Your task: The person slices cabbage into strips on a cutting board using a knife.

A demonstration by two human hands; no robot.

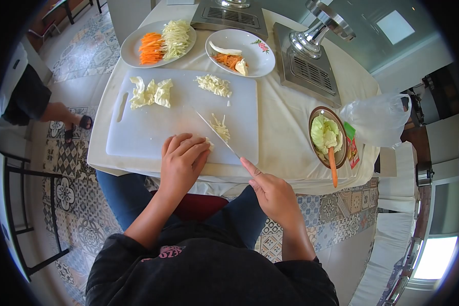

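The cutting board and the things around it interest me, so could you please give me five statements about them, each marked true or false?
1. The right hand holds the knife. True.
2. The left hand is off to one side, away from the cutting board. False: it is at the board's near edge, by a small pale piece of food.
3. Orange shreds and pale shreds share one plate. True.
4. The flowered plate holds no food. False: it holds orange scraps and pale pieces.
5. The brown-rimmed dish holds leafy greens. True.
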